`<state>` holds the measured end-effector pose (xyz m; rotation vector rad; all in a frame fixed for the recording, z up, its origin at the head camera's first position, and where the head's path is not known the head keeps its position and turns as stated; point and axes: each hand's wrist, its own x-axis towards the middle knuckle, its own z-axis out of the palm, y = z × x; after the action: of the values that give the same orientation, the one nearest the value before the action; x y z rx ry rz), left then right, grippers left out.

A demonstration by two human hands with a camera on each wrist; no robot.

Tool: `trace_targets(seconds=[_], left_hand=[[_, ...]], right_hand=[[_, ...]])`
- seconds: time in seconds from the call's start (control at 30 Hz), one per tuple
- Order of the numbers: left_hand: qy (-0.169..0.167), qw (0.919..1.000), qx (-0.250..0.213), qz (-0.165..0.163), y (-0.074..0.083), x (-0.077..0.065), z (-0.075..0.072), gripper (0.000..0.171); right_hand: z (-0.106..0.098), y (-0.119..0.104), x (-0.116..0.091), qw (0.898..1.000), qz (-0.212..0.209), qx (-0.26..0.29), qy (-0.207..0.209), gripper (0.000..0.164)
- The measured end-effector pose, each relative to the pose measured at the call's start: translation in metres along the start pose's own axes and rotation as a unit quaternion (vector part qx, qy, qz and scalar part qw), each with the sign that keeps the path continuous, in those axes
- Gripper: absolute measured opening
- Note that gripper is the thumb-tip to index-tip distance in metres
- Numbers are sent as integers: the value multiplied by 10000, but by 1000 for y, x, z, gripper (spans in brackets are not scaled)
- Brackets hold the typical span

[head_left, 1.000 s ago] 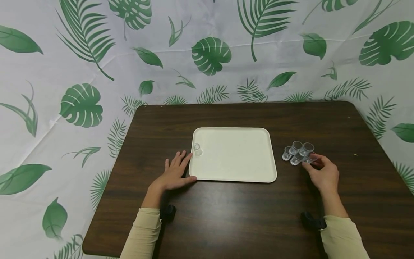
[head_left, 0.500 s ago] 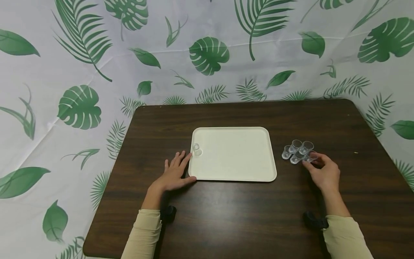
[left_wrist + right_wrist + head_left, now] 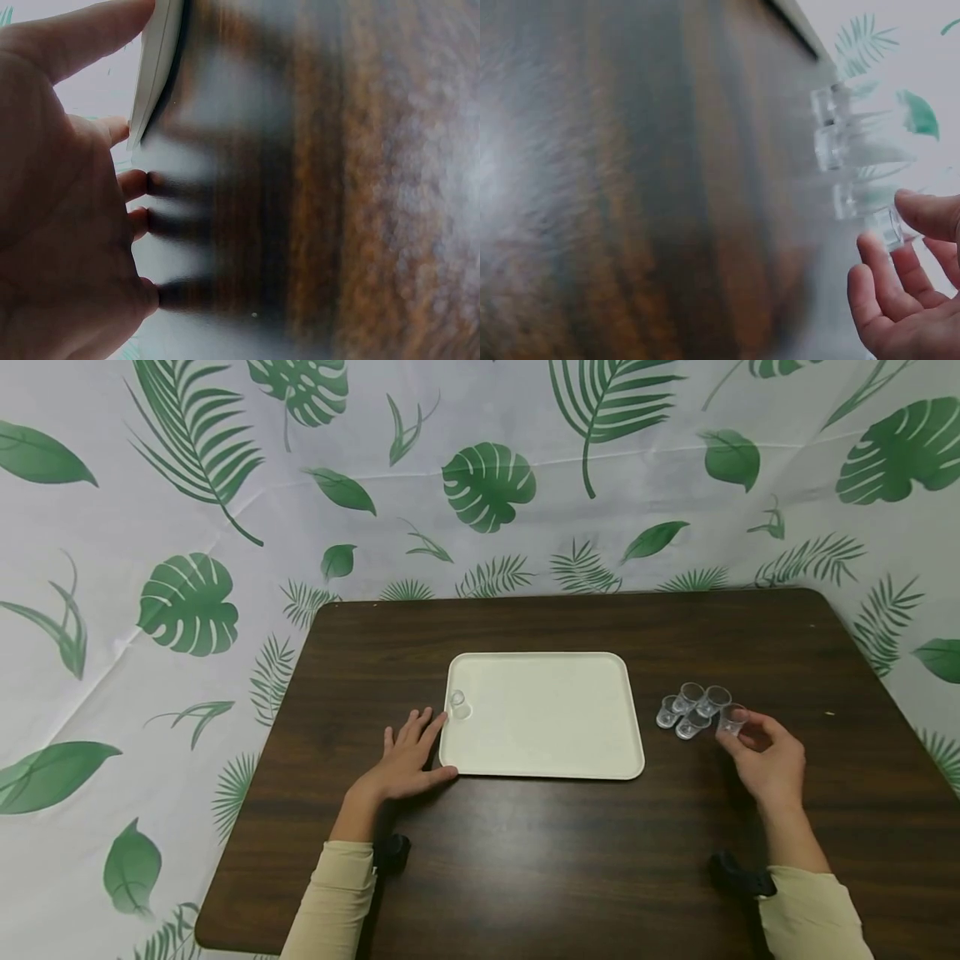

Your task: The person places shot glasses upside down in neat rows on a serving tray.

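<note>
Between thumb and fingers, my right hand (image 3: 770,761) pinches a clear shot glass (image 3: 731,719) at the right of the table. In the right wrist view this shot glass (image 3: 887,227) looks lifted off the tabletop. Several more clear shot glasses (image 3: 692,723) stand in a cluster just left of it. My left hand (image 3: 405,763) lies with spread fingers at the left front corner of a cream tray (image 3: 540,718). Its thumb and index finger touch the tray's edge; other fingertips rest on the table, as the left wrist view shows. One shot glass (image 3: 458,700) stands on the tray near its left rim.
The dark wood table (image 3: 570,860) has rounded corners. Behind and beside it hangs a white cloth (image 3: 420,435) printed with green leaves. A black strap device (image 3: 738,875) sits at the right wrist, another (image 3: 393,853) at the left.
My right hand has drawn a shot glass away from the cluster, slightly to the right and up. The left hand stays at the tray's corner.
</note>
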<state>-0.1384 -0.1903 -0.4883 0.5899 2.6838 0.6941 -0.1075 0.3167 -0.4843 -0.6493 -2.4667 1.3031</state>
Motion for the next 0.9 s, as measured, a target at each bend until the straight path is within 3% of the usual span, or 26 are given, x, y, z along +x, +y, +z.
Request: trace_targets(seconds=[0.13,0.33,0.53,0.7,0.9], left_hand=[[16,10000,-9,-25,-1,-1,1,89],[-34,10000,0,-25,-3,-1,0,90],[-98,9999,30,-62,-4,1,-1,91],[-100,9999,21,-85,-4,1,0,92],[4,10000,-46,4,-4,0,1,91]], right_hand=[[-2,-14,1,9994,-205,172,210,42],[2,-43,0,9917,-1156,14,565,39],[17,-80,8,9817,-1881,-268,146,36],[39,-106,8,9626,-2595,-611,-481,35],[79,-126,-2,9201,-3506,-1309,-1159,36]])
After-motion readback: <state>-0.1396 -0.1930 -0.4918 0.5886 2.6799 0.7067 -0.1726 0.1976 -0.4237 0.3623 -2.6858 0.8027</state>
